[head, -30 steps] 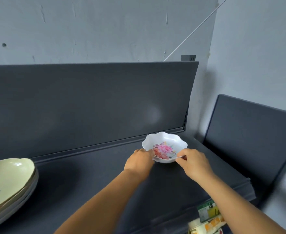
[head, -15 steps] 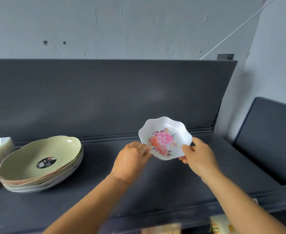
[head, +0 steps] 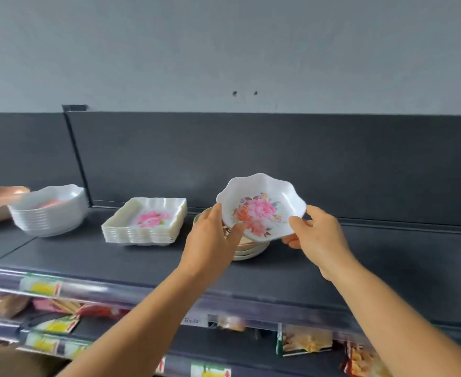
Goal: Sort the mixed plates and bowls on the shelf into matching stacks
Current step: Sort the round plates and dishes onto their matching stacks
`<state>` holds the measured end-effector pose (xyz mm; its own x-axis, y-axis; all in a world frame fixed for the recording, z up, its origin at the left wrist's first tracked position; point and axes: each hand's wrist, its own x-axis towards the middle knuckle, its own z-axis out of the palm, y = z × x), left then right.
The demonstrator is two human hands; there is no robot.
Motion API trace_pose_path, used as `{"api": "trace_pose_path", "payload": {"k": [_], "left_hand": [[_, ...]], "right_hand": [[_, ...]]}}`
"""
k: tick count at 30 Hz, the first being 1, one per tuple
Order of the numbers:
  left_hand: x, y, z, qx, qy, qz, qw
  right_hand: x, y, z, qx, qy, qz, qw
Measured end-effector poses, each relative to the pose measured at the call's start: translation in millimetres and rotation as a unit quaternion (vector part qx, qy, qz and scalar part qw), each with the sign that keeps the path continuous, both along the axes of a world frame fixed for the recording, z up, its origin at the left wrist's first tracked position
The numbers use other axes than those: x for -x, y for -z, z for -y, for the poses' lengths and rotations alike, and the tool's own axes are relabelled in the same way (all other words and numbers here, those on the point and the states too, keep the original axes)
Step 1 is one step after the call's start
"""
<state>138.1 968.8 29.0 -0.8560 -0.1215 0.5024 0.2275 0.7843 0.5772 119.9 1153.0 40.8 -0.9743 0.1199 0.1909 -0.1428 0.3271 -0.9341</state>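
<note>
Both hands hold one small white bowl with a scalloped rim and pink flower print, tilted toward the camera, lifted off the dark shelf. Left hand: fingers curled on the bowl's left rim. Right hand: thumb and fingers pinch its right rim. Directly below the bowl: a stack of plates. Left of the bowl: stack of square dishes. Further left: stack of white bowls.
</note>
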Motion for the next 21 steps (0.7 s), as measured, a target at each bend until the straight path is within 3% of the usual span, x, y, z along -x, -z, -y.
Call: {"api": "trace_pose_path", "payload": {"k": [10,21], "left_hand": [[-73,0,165,-0.017,-0.092,0.002,0.996],[-96,2,288,-0.074,-0.166,-0.015,0.983]], "right_hand": [[-41,1,169,0.007,-0.087,0.0,0.996],[-36,-8,306,0.008,-0.185,-0.005,0.983]]}}
